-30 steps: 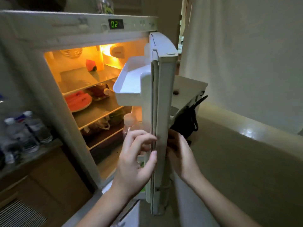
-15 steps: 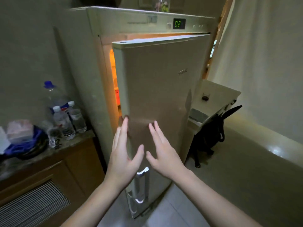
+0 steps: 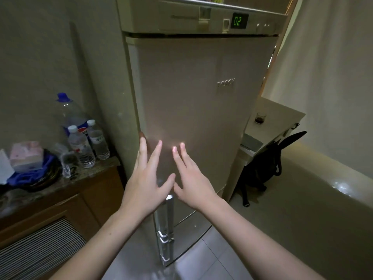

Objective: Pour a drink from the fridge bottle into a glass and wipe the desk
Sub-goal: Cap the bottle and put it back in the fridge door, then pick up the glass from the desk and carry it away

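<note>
Smooth satin fridge door (image 3: 191, 98), speckled stone counter (image 3: 90, 172), wood cabinet (image 3: 96, 199)

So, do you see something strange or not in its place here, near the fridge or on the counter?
Nothing is spilled or broken. The fridge door looks shut, both hands flat against it. One small oddity: a small bottle lies tipped over on the counter, beside the upright water bottles. The glass stands upright on the desk.

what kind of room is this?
Probably a home kitchen corner, dimly lit. A tall fridge with a green temperature display fills the view, both hands flat on its door. Water bottles stand on a stone-topped wooden cabinet beside it, and a glass sits on a white desk.
</note>
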